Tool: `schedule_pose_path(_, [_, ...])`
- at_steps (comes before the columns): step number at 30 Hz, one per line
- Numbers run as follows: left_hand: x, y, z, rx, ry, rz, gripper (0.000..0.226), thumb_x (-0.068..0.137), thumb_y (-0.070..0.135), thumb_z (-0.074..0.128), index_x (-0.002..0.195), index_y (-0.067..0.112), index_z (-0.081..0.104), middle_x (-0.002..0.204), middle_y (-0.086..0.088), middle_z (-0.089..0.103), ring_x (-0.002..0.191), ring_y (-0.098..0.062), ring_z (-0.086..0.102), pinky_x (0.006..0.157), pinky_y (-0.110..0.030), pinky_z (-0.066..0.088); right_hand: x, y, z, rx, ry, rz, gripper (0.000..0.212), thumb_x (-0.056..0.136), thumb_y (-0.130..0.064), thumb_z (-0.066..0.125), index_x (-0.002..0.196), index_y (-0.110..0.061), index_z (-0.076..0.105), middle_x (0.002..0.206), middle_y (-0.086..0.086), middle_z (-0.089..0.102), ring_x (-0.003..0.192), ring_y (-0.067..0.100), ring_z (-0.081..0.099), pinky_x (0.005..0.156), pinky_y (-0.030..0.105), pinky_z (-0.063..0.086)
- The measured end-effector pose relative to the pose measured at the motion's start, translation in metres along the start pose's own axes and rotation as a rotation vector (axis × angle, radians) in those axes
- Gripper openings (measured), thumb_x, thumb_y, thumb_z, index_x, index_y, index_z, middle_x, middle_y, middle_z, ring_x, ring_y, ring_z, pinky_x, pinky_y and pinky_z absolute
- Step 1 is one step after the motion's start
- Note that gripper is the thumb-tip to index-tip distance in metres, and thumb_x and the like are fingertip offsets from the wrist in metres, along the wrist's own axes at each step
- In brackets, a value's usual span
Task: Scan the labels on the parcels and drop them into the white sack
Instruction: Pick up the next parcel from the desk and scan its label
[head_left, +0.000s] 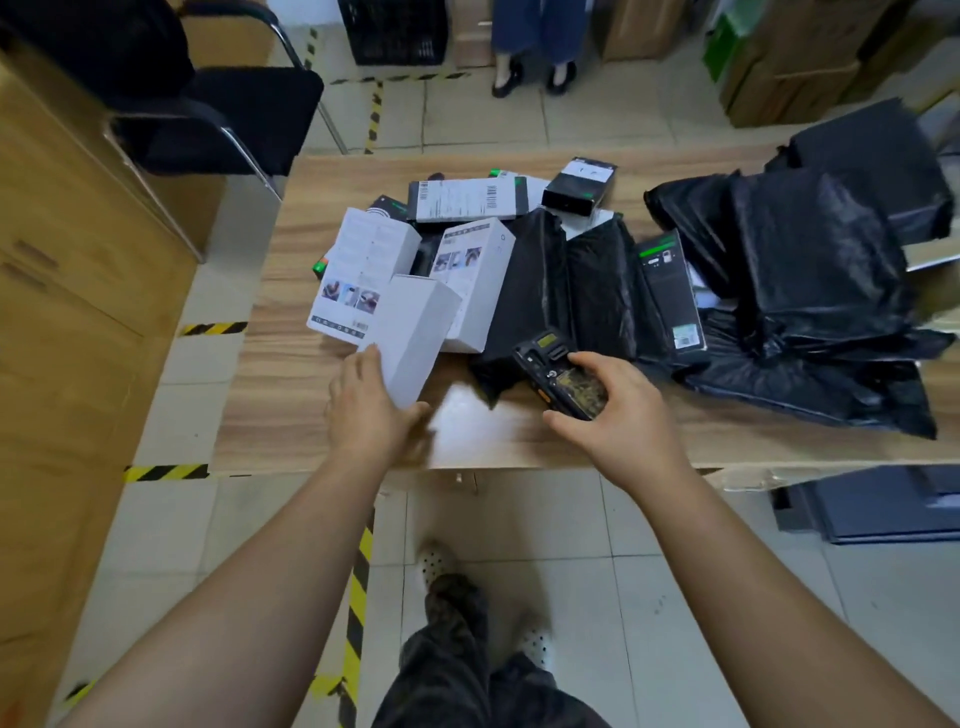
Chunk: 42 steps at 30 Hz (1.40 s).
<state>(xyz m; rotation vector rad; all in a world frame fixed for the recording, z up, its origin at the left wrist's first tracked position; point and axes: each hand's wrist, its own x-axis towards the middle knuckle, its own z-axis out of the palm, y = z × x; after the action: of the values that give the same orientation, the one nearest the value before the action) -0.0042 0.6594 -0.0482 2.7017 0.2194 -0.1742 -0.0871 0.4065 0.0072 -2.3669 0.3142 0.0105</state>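
Left hand (370, 410) gripped a plain white box (413, 338) by its near end, lifted at the table (291, 384) front. Right hand (608, 410) held the scanner (558, 376) just right of it.

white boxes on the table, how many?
3. One plain white cardboard box held in the left hand; two printed white boxes side by side behind it. More may be hidden under the pile.

Both hands forward on bare outstretched arms, left hand (371, 410) and right hand (613, 405) each curled in a grip.
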Motion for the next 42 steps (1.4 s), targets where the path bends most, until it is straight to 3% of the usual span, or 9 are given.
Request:
schedule_pose_path(6, [0.001,0.001,-0.005,0.067,0.005,-0.002,0.080,0.073,0.043,0.078,0.137,0.013,0.041,0.135,-0.011,0.047,0.122,-0.036,0.044,0.096,-0.044,0.040,-0.007,0.000,-0.006,-0.002,-0.001,-0.014,0.065,0.074,-0.039,0.080,0.133,-0.035,0.055,0.128,-0.012,0.055,0.115,0.010,0.053,0.093,0.031,0.044])
schedule_pose_path(11, [0.001,0.001,-0.022,-0.199,-0.050,-0.076,0.059,0.078,0.034,0.072,0.129,0.013,0.051,0.121,-0.009,0.061,0.109,-0.033,0.057,0.075,-0.035,0.044,-0.004,-0.010,-0.005,0.005,-0.012,-0.027,0.065,0.074,-0.038,0.080,0.133,-0.035,0.054,0.129,-0.013,0.054,0.114,0.010,0.054,0.091,0.030,0.045])
schedule_pose_path(14, [0.007,-0.006,-0.026,-0.277,-0.100,-0.093,0.056,0.079,0.027,0.070,0.130,0.012,0.051,0.124,-0.010,0.061,0.109,-0.030,0.058,0.074,-0.034,0.046,-0.002,-0.017,-0.001,0.020,-0.011,-0.024,0.065,0.073,-0.039,0.080,0.133,-0.035,0.055,0.128,-0.013,0.055,0.113,0.010,0.054,0.093,0.032,0.046])
schedule_pose_path(18, [0.022,-0.002,-0.029,-0.268,-0.164,-0.085,0.050,0.079,0.035,0.073,0.122,0.015,0.058,0.115,-0.008,0.066,0.096,-0.025,0.062,0.067,-0.032,0.048,0.000,-0.023,0.004,0.019,0.005,-0.008,0.065,0.073,-0.041,0.080,0.133,-0.036,0.055,0.128,-0.012,0.055,0.114,0.010,0.055,0.094,0.033,0.047])
schedule_pose_path(26, [0.031,-0.004,-0.067,-0.334,-0.197,-0.149,0.026,0.083,0.021,0.068,0.108,0.014,0.063,0.103,-0.002,0.064,0.089,-0.024,0.060,0.072,-0.031,0.048,0.013,-0.056,0.001,0.037,0.033,0.006,0.066,0.071,-0.039,0.083,0.132,-0.035,0.056,0.126,-0.013,0.055,0.115,0.009,0.055,0.096,0.033,0.047])
schedule_pose_path(32, [0.052,0.009,-0.138,-0.741,-0.140,0.035,0.031,0.084,0.014,0.074,0.113,0.014,0.062,0.111,-0.001,0.070,0.091,-0.009,0.067,0.070,-0.024,0.051,0.035,-0.115,-0.035,0.045,0.107,-0.061,0.066,0.072,-0.039,0.082,0.133,-0.038,0.055,0.118,-0.015,0.051,0.109,0.009,0.054,0.093,0.033,0.047])
schedule_pose_path(35, [0.066,0.036,-0.177,-0.915,-0.131,0.113,0.056,0.074,0.023,0.081,0.123,0.013,0.058,0.115,0.001,0.070,0.103,-0.015,0.068,0.087,-0.038,0.055,0.043,-0.146,-0.059,0.070,0.199,-0.119,0.066,0.072,-0.040,0.083,0.133,-0.036,0.057,0.119,-0.011,0.055,0.107,0.008,0.053,0.094,0.030,0.046])
schedule_pose_path(38, [0.077,0.061,-0.202,-1.086,-0.145,0.192,0.048,0.081,0.006,0.076,0.123,0.010,0.053,0.117,-0.001,0.070,0.106,-0.019,0.068,0.086,-0.039,0.055,0.046,-0.174,-0.084,0.039,0.274,-0.172,0.066,0.071,-0.042,0.083,0.132,-0.037,0.057,0.112,-0.014,0.053,0.108,0.011,0.054,0.093,0.033,0.047])
schedule_pose_path(42, [0.088,0.084,-0.223,-1.183,-0.163,0.288,0.044,0.084,0.001,0.072,0.122,0.011,0.052,0.118,-0.002,0.070,0.103,-0.017,0.069,0.078,-0.033,0.055,0.042,-0.202,-0.109,-0.084,0.289,-0.193,0.068,0.073,-0.045,0.080,0.134,-0.039,0.053,0.118,-0.011,0.055,0.111,0.010,0.052,0.089,0.031,0.046])
